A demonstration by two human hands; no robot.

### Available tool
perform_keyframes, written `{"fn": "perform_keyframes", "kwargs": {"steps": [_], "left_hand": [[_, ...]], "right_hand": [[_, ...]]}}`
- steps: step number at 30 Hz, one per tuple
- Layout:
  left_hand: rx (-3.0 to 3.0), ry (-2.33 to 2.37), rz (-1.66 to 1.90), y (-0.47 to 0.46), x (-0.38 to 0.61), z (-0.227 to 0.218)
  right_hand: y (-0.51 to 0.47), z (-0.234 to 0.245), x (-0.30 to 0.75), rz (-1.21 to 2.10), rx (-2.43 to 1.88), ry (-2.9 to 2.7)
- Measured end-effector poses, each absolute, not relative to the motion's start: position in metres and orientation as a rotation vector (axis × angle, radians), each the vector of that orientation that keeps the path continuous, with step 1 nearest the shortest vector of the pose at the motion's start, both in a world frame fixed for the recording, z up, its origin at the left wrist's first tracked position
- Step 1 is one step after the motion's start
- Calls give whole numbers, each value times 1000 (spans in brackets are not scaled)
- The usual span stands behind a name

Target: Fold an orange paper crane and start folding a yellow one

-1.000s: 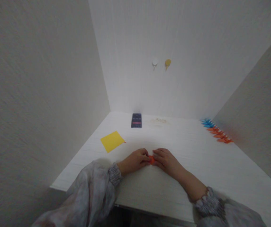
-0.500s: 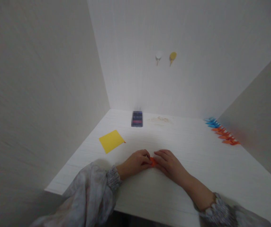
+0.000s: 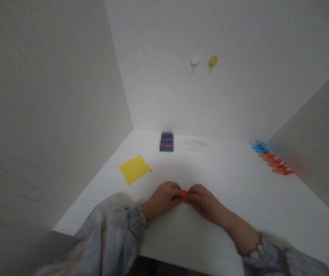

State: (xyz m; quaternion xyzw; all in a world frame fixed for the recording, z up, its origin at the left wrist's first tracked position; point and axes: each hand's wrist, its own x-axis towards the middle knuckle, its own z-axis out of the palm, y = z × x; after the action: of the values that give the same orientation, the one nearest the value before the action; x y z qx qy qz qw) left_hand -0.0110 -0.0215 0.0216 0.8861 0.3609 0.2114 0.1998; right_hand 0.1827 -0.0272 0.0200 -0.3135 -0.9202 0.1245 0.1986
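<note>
Gripping a small orange paper point(image 3: 185, 196) from opposite sides, the fingers of the left hand point(image 3: 165, 197) and right hand point(image 3: 206, 201) are closed on it, toward the counter's point(image 3: 224, 168) front edge. The right fingers curl more tightly than a moment earlier; the paper is presumably still being shaped. Beyond lie a yellow sheet point(image 3: 135, 169) toward the left edge and blue and orange folded papers point(image 3: 269, 156) along the right edge.

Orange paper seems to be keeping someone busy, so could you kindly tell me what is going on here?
A person's left hand and right hand hold a small orange paper between them at the white table. A yellow sheet lies off to the left, and a row of blue and orange folded shapes lies at the right.
</note>
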Motion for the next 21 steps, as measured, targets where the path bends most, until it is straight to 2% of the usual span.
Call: {"fn": "perform_keyframes", "kwargs": {"steps": [11, 21], "left_hand": [[2480, 1087, 605, -25, -11, 20], [2345, 1137, 639, -27, -8, 22]], "right_hand": [[-25, 18, 180, 538, -991, -2458], [-25, 14, 175, 545, -1129, -2413]]}}
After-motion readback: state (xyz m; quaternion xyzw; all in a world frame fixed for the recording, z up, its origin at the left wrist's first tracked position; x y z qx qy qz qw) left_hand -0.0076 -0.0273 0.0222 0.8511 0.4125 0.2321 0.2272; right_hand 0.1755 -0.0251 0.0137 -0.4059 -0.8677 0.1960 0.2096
